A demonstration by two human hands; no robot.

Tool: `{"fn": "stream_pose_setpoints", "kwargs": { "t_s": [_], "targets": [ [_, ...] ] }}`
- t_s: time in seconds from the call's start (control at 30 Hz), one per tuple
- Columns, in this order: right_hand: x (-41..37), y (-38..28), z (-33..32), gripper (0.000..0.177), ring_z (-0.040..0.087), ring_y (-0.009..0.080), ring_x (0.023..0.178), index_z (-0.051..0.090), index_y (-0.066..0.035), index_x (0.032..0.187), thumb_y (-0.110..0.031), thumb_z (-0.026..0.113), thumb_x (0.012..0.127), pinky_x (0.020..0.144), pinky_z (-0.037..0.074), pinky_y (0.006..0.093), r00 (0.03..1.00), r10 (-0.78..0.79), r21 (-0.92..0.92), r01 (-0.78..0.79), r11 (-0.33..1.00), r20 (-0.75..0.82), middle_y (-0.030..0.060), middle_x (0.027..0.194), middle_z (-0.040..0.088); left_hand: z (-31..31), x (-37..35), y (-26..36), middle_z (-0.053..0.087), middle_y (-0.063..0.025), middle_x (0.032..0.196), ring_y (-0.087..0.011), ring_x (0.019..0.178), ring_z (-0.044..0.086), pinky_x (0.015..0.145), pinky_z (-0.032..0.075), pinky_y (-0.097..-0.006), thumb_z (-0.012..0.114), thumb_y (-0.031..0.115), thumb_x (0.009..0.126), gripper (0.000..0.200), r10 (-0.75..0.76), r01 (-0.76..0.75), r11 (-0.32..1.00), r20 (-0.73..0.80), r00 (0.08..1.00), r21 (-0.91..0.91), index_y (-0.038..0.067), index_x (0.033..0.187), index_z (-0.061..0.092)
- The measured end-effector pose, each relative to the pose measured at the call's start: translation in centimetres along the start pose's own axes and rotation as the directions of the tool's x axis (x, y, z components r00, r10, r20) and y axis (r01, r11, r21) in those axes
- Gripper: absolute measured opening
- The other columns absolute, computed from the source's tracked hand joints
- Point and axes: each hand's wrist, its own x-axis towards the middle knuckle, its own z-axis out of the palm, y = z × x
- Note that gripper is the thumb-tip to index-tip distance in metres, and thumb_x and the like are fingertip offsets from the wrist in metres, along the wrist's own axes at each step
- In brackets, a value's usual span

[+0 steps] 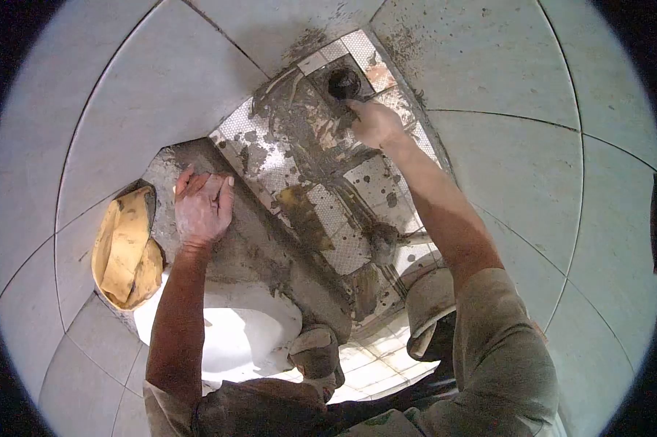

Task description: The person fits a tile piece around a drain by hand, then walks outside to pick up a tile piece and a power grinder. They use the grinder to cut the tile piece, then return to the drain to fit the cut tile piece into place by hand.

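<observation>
Head view, right hand (374, 122) grip closed on one tool (367, 95) by one drain (343, 83), left hand (203, 207) flat open

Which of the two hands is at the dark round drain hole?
The right hand, stretched out to the edge of the drain hole; the left hand lies spread flat on grey mortar, well away.

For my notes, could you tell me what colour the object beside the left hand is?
The object is yellow, dirt-smudged; head view.
</observation>
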Motion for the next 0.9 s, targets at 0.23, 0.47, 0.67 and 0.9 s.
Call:
{"fn": "stream_pose_setpoints", "kwargs": {
  "t_s": [0.23,0.47,0.67,0.9],
  "targets": [
    [1.2,-2.3,1.2,0.042,0.064,0.0289,0.106,0.058,-0.009,0.124,-0.024,0.052,0.085,0.088,0.053,0.0382,1.000,0.018,0.036,-0.018,0.999,-0.002,0.0147,0.115,0.066,0.3,-0.2,-0.5,0.065,-0.0103,0.073,-0.0278,0.075,0.063,0.097,0.041,-0.0441,0.060,0.020,0.087,0.017,0.006,-0.006,1.000,0.029,1.000,0.027,0.006,0.077,0.065],
    [0.5,-2.1,-0.1,0.054,0.064,0.0330,0.103,0.047,-0.010,0.138,-0.022,0.054,0.086,0.089,0.052,0.0407,0.987,0.140,0.368,-0.102,0.924,-0.078,0.0215,0.112,0.065,0.3,-0.2,-0.7,0.065,-0.0098,0.074,-0.0270,0.076,0.064,0.097,0.041,-0.0435,0.060,0.019,0.087,0.018,0.040,-0.039,0.999,-0.017,0.999,0.038,0.006,0.077,0.065],
    [2.7,-0.3,-3.0,0.061,0.062,0.0346,0.108,0.044,-0.015,0.141,-0.019,0.055,0.082,0.093,0.049,0.0421,0.917,0.223,0.344,-0.104,0.933,-0.330,0.0216,0.118,0.063,0.3,-0.3,-0.5,0.065,-0.0095,0.073,-0.0265,0.076,0.063,0.097,0.041,-0.0433,0.059,0.020,0.088,0.017,0.017,-0.017,1.000,0.024,1.000,0.021,0.008,0.077,0.065],
    [5.5,-0.1,-5.2,0.060,0.058,0.0361,0.115,0.044,-0.020,0.142,-0.022,0.054,0.083,0.100,0.046,0.0420,0.911,0.344,0.435,-0.221,0.873,-0.228,0.0214,0.125,0.059,-0.1,0.1,-0.3,0.064,-0.0082,0.072,-0.0257,0.076,0.063,0.098,0.041,-0.0436,0.059,0.019,0.088,0.017,0.018,-0.019,1.000,0.041,0.999,0.016,0.007,0.077,0.065]
  ]
}}
